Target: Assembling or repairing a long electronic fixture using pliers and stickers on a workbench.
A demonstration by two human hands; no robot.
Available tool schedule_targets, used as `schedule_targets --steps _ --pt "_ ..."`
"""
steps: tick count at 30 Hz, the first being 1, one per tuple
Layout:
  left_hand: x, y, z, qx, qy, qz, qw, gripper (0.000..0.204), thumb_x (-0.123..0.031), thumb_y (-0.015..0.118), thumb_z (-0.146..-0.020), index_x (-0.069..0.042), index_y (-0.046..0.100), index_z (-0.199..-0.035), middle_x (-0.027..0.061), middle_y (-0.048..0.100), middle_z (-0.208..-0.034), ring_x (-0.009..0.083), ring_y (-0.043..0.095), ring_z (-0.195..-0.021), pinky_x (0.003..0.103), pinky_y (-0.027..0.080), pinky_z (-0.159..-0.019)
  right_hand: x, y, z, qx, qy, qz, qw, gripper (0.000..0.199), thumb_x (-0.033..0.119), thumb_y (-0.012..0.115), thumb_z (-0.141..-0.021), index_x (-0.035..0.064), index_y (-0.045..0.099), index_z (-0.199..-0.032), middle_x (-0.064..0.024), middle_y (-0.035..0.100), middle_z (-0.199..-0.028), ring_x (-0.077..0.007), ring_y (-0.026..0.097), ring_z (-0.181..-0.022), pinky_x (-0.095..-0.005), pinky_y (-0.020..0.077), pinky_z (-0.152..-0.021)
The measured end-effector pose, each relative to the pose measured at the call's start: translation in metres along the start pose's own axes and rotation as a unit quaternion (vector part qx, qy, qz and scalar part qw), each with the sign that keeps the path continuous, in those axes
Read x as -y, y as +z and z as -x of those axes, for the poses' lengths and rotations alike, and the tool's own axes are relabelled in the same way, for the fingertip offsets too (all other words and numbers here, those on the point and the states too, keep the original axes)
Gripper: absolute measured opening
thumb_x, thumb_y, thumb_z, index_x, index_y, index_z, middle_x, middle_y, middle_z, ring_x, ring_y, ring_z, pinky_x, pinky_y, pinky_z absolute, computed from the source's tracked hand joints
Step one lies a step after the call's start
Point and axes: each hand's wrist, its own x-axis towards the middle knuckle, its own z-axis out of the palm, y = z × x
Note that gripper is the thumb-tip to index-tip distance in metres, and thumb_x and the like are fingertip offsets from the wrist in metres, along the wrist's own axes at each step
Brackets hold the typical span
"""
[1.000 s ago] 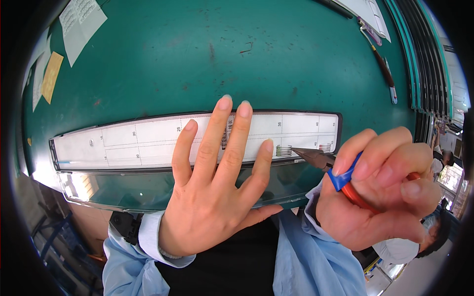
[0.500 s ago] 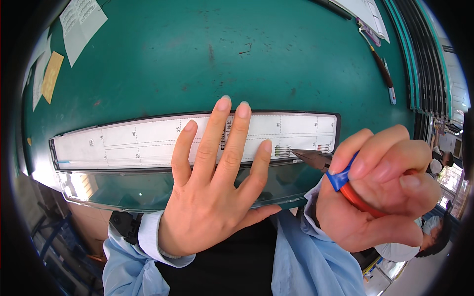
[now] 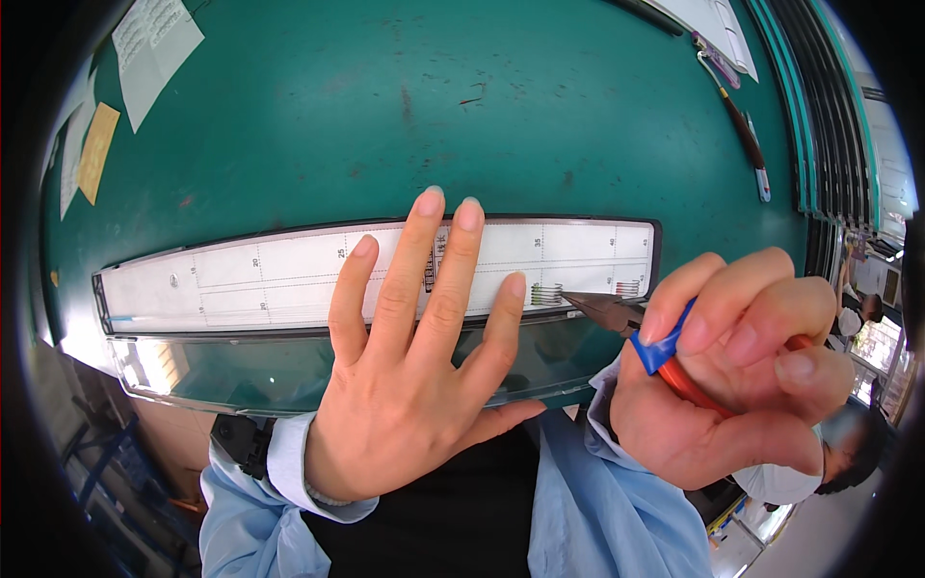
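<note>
A long, shallow black-rimmed case (image 3: 659, 255) lies across the table, its white insert (image 3: 501, 252) marked with dotted lines and a scale. Along the near side hangs its clear lid (image 3: 260, 371). My left hand (image 3: 400, 385) rests flat over the middle of the insert, fingers spread. In my right hand (image 3: 723, 385) is a pair of pliers (image 3: 607, 311) with red handles and a blue wrap. Its pointed jaws reach the small spring-like row of thin greenish bars (image 3: 546, 294) on the insert; whether they grip it I cannot tell. A similar reddish row (image 3: 627, 289) sits farther right.
Green table mat (image 3: 337, 125) spreads beyond the case. Papers (image 3: 154, 58) and a yellowish slip (image 3: 98, 152) lie at the far left. A slim dark-handled tool (image 3: 747, 130) lies at the far right, near stacked dark strips (image 3: 838, 116). Another person (image 3: 848, 453) is at the right.
The case, both hands and the pliers appear shifted very slightly left in the picture. The pliers' tips stay at the greenish row, and neither grip has visibly changed.
</note>
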Motion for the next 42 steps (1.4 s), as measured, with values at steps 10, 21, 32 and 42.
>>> schedule_targets --steps 10,21,32,42 --pt "-0.0004 0.0005 0.0005 -0.018 0.000 0.022 1.000 0.077 -0.058 0.070 -0.070 -0.010 0.055 -0.129 0.0322 0.039 -0.143 0.0483 0.037 -0.133 0.058 0.021 -0.108 0.0003 -0.0038 -0.0039 0.005 0.005 0.012 1.000 0.052 0.056 0.036 -0.097 0.0108 0.054 -0.117 -0.0076 0.046 -0.091 -0.0167 0.046 -0.072 -0.0263 0.0452 -0.049" --pt "0.0007 0.0005 -0.0004 -0.029 0.007 0.043 0.999 0.068 -0.056 0.071 -0.070 -0.010 0.060 -0.119 0.0337 0.040 -0.141 0.0495 0.038 -0.132 0.059 0.022 -0.107 0.0002 -0.0013 -0.0039 -0.005 0.001 0.010 1.000 0.051 0.056 0.037 -0.097 0.0117 0.056 -0.114 -0.0066 0.045 -0.089 -0.0164 0.046 -0.072 -0.0255 0.0445 -0.048" --pt "0.0012 0.0036 0.0008 -0.027 0.006 0.036 0.999 0.070 -0.055 0.071 -0.070 -0.012 0.058 -0.123 0.0331 0.038 -0.142 0.0497 0.037 -0.132 0.059 0.021 -0.107 -0.0016 -0.0025 -0.0027 0.000 -0.001 0.019 1.000 0.051 0.056 0.036 -0.097 0.0124 0.056 -0.115 -0.0063 0.045 -0.090 -0.0162 0.045 -0.072 -0.0252 0.0430 -0.048" --pt "-0.0014 -0.0006 -0.0006 0.001 -0.008 0.038 0.999 0.077 -0.055 0.073 -0.066 -0.016 0.057 -0.131 0.0297 0.035 -0.146 0.0471 0.033 -0.136 0.059 0.021 -0.107 -0.0035 -0.0039 -0.0040 0.003 -0.006 0.027 1.000 0.051 0.056 0.034 -0.098 0.0130 0.055 -0.116 -0.0062 0.044 -0.090 -0.0161 0.043 -0.071 -0.0249 0.0415 -0.049"
